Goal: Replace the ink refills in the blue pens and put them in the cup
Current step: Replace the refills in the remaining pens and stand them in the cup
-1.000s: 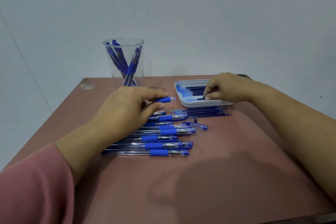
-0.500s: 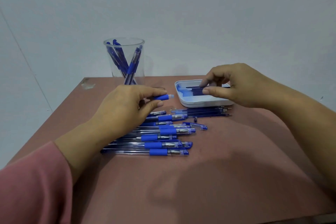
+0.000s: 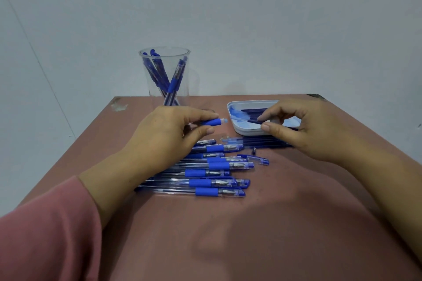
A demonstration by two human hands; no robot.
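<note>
A blue pen (image 3: 211,122) is held level just above the table, its blue rubber grip and pale open end pointing right. The left hand (image 3: 164,134) curls around its barrel, index finger on top and thumb beneath, so only the grip end sticks out past the fingertips. A short gap to the right, a thin dark refill (image 3: 253,121) is pinched between the thumb and index finger of the right hand (image 3: 303,130). Its free end points left toward the pen's open end, and the two are not touching. The refill sits over a shallow white tray (image 3: 242,131) holding more dark refills. Just in front of the tray, loose refills (image 3: 262,141) lie on the reddish-brown table (image 3: 251,235). Nearer, under the left wrist, a row of blue pens (image 3: 212,166) lies side by side, with a loose cap (image 3: 253,159) at its right. At the far left edge stands a clear cup (image 3: 186,80) with several pens leaning inside. A pink sleeve (image 3: 41,235) covers the left forearm.
</note>
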